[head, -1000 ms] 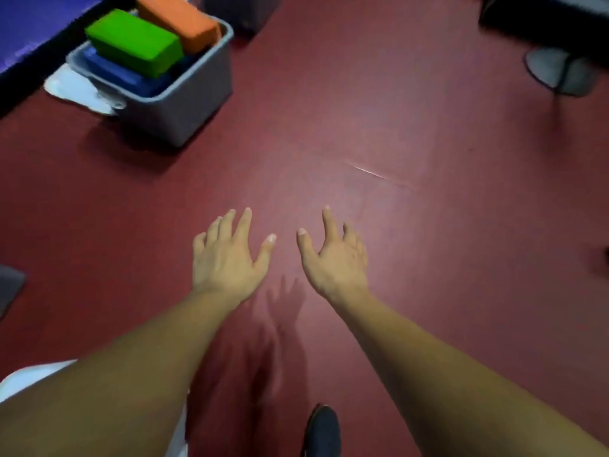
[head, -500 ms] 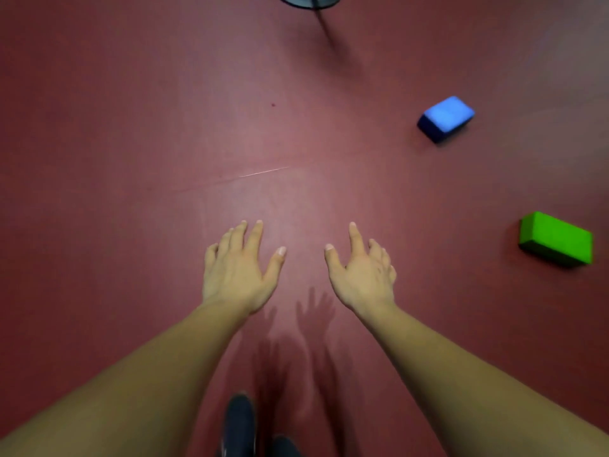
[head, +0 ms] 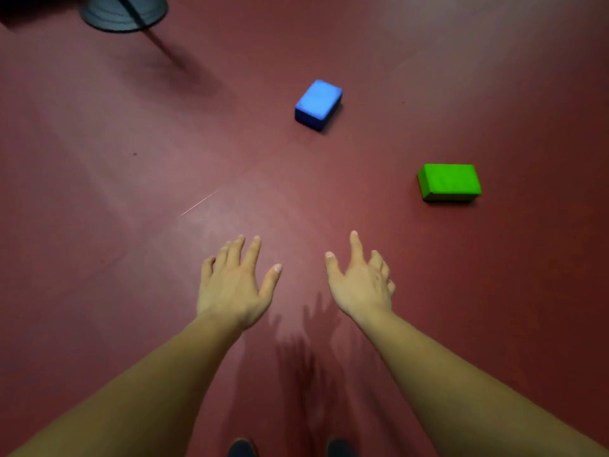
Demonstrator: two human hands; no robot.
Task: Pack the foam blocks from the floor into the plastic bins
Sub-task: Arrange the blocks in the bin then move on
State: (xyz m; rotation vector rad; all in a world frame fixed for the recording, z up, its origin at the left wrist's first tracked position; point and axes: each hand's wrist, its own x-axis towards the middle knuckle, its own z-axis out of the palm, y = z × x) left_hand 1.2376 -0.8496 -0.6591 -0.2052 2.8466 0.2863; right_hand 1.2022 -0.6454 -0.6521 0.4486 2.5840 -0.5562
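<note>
dark round base (head: 99, 18) top left | pale scratch (head: 197, 203) | shoe tips (head: 242, 448) bottom edge

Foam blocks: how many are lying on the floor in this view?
2. The blue block lies ahead, the green block to the right, both beyond the hands. Others may lie outside the view.

Matt foam blocks: blue block (head: 318, 103), green block (head: 449, 182); smooth floor (head: 131, 225)

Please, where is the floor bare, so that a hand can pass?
Bare floor fills the whole left side, between the left hand and the dark base. Another open patch lies between the blue block and green block, ahead of the right hand. Nothing is crowded; the blocks lie apart.
</note>
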